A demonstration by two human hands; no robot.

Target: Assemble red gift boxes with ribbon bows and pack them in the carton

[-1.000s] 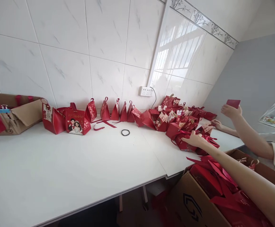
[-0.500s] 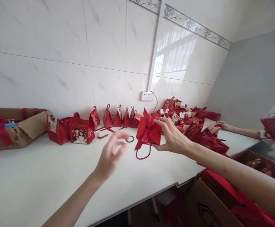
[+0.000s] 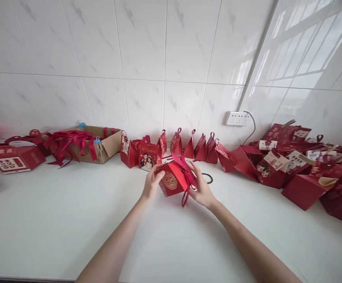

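Note:
A red gift box (image 3: 172,181) with a round gold design is tilted between my two hands above the white table. Its dark red ribbon bow (image 3: 187,177) and a hanging cord loop face my right side. My left hand (image 3: 152,182) grips the box's left edge, thumb on the near face. Around the right side curls my right hand (image 3: 202,186), its fingers partly behind the ribbon. Just behind the box stand a gift box with a cartoon couple (image 3: 149,157) and several slim red boxes with loops. A black ring (image 3: 207,178) lies right of my right hand.
Left, a cardboard box (image 3: 108,145) with blue clips holds many red ribbons (image 3: 70,143). Beside it lies a red-and-white box (image 3: 17,157). Many red gift boxes (image 3: 303,192) crowd the right side. A power strip (image 3: 238,118) is fixed to the tiled wall.
My view has swung left. The gift box, held only by my right hand before, has turned to show its gold design. My left hand has closed on its left side.

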